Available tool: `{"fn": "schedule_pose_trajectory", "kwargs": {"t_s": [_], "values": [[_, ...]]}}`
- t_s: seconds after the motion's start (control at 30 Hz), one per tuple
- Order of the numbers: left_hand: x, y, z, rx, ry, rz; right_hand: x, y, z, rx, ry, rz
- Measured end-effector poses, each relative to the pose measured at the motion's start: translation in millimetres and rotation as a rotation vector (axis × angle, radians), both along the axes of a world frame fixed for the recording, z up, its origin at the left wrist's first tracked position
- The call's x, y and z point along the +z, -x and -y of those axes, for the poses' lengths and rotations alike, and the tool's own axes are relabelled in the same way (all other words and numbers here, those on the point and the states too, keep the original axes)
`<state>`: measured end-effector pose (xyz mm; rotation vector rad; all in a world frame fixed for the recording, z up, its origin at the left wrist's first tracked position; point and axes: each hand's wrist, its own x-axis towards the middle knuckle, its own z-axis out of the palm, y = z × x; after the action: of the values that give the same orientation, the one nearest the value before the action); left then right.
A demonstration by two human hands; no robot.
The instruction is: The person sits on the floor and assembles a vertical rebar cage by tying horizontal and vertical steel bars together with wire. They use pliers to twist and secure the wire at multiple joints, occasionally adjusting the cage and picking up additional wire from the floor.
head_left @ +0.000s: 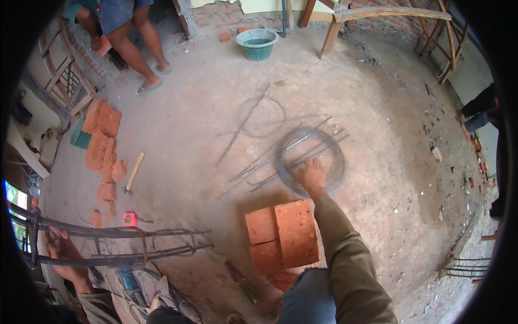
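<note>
My right hand point(312, 175) reaches down over a coil of dark wire point(340, 171) on the floor. Its fingers are bent closed inside the ring, and what they pinch, if anything, is hidden. Several steel rods point(258, 168) lie under and beside the coil. My left hand point(60, 252) is at the far left, partly behind the bars of a rebar cage point(118, 232) tied with stirrups. Its fingers curl round the cage, which is raised off the floor. Just in front of my knee stands a stack of orange bricks point(283, 235).
A hammer point(134, 173), a pink tape measure point(130, 218) and piled bricks point(101, 132) lie leftward. Pliers-like cutters point(243, 282) and a blue power tool point(130, 282) rest near me. Beyond are a green basin point(257, 46), a wooden trestle point(386, 15) and a person's legs point(135, 40).
</note>
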<state>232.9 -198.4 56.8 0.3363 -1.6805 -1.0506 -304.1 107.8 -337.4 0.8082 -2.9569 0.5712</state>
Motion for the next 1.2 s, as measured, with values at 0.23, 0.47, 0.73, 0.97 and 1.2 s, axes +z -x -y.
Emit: {"fn": "schedule_pose_trajectory", "kwargs": {"t_s": [0.23,0.47,0.73,0.97,1.2], "values": [[-1,9,-2,0.045,-0.01,-0.042,6,11,-39,0.356,-0.307,-0.071],[-2,20,-8,0.04,0.036,-0.018,63,5,-83,0.349,-0.014,-0.07],[-3,23,-11,0.199,-0.137,-0.032,129,-1,-122,0.244,0.208,0.075],[1,-2,-65,0.6,0.305,0.142,181,-59,-106,0.524,0.209,0.057],[-94,95,-234,0.003,0.527,0.404,248,-127,-70,0.737,-0.079,-0.034]]}}
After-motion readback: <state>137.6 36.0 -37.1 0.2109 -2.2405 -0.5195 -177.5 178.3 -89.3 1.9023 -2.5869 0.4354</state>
